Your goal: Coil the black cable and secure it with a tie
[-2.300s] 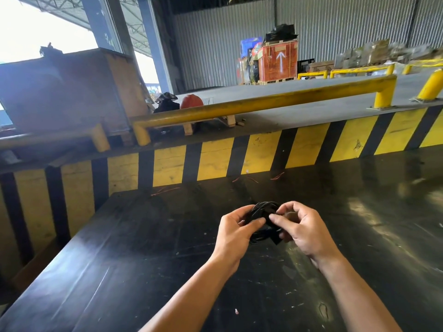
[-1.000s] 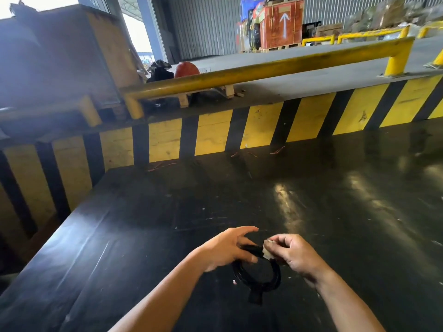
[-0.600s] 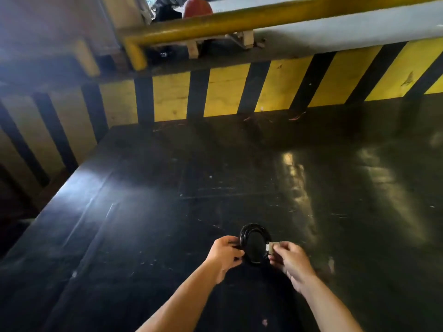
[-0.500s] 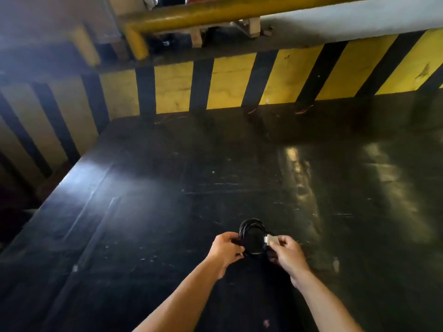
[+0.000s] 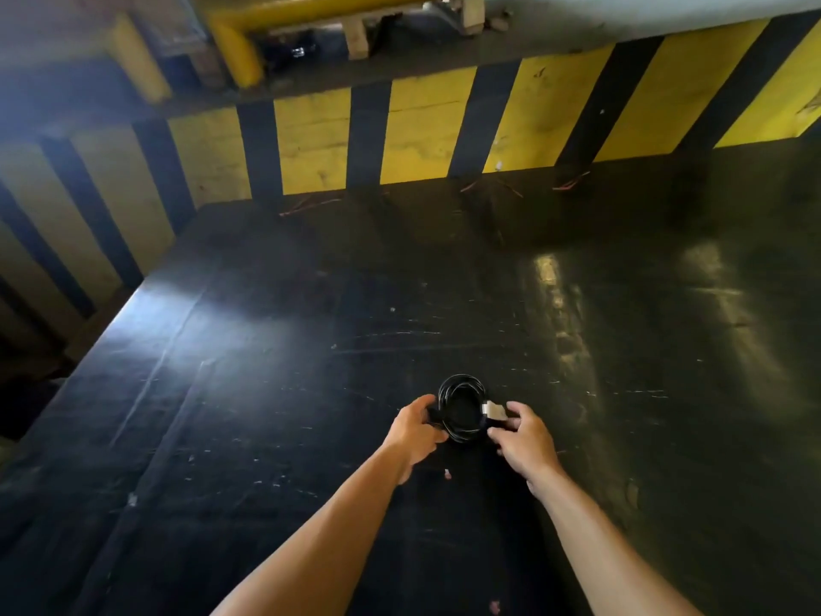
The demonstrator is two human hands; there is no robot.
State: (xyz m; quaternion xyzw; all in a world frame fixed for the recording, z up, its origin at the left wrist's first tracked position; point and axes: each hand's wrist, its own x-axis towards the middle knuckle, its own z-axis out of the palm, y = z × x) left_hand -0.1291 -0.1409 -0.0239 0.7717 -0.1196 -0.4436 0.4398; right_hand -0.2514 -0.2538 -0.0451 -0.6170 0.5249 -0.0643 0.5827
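The black cable (image 5: 462,386) is wound into a small round coil, low over the black table (image 5: 284,357) near its middle. My left hand (image 5: 413,431) grips the coil's left side. My right hand (image 5: 524,437) pinches its right side, where a small pale metallic connector (image 5: 493,409) sticks out between my fingers. A dark strap seems to cross the coil under my fingers; I cannot tell whether it is fastened.
A yellow and black striped wall (image 5: 422,131) borders the table's far edge and runs down the left side. Thin reddish wire scraps (image 5: 311,205) lie along the far edge. A yellow rail (image 5: 240,42) and wooden blocks stand beyond the wall.
The view has tilted down toward the table. Both hands have brought the coil from a loose bundle held up in front to a neat ring held low over the table.
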